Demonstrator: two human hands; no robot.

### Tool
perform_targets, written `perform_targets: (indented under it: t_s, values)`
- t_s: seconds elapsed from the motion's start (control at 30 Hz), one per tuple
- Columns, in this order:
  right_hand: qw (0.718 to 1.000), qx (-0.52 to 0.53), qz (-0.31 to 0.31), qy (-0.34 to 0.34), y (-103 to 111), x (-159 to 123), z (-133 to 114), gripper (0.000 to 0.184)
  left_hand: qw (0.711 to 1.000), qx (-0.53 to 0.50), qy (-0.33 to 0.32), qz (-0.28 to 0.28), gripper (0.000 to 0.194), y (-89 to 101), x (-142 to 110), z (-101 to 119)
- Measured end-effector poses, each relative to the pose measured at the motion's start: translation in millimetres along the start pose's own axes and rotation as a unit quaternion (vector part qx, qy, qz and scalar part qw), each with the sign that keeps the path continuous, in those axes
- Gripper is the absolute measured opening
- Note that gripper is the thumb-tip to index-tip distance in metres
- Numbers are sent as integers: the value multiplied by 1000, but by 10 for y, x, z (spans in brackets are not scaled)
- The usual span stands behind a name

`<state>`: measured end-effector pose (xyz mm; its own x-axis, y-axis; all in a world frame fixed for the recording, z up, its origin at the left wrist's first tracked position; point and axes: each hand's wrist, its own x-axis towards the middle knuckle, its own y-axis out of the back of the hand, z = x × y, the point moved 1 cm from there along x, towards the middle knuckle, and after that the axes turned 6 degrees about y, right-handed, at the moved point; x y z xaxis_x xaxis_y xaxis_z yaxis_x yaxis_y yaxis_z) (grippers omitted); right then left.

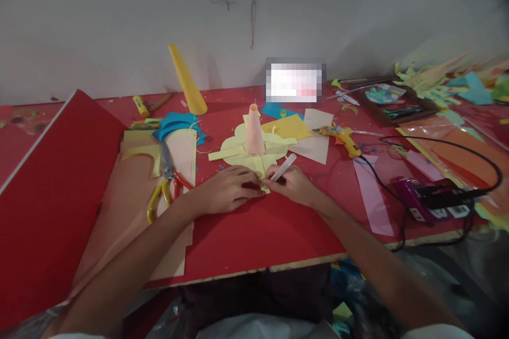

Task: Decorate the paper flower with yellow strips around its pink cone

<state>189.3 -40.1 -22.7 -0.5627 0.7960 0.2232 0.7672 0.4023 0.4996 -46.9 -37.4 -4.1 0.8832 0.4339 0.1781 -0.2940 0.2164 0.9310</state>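
Seen from the fingers, the pale yellow scalloped paper (234,144) lies flat at 12 o'clock, its near strip (260,165) running down to 6 and ending right at the fingertips. The left hand (230,189) bends its fingers over that end; whether they pinch it, I cannot tell. The right hand (293,184) has its fingers closed on a white pen-like tool (285,166), slanting towards 1 o'clock, fingertips beside the strip.

A pink paper cone (254,135) stands upright on the scalloped paper, blocking the view directly beyond the fingers. At 9 o'clock, scissors (167,164) lie on paper sheets, 1 red handle reaching the left forearm. A tall yellow cone (186,79) stands at 11, a yellow glue gun (341,137) lies at 2, and a purple box (413,196) sits at 3.
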Motion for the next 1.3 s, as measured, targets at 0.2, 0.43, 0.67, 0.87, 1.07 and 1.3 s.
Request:
perform_targets:
  t_s: [0.2, 0.43, 0.67, 0.87, 1.07, 1.3]
  values:
    - [1000, -13, 19, -3, 2, 9, 43, 31, 1000, 1, -2, 0, 38, 12, 5, 11]
    - [1000, -12, 2, 0, -2, 16, 38, 35, 1000, -1, -1, 2, 38, 9, 3, 5]
    - [1000, 1, -1, -3, -4, 19, 37, 36, 1000, 8, 3, -9, 35, 5, 1, 4]
    - [1000, -9, 2, -6, -5, 18, 56, 35, 1000, 0, -3, 1, 37, 9, 3, 1]
    - [999, -29, 13, -5, -1, 25, 66, 32, 1000, 0, -2, 2, 37, 7, 1, 2]
    - [999, -31, 16, 8, -14, 19, 55, 25, 1000, 5, -1, -7, 37, 9, 5, 4]
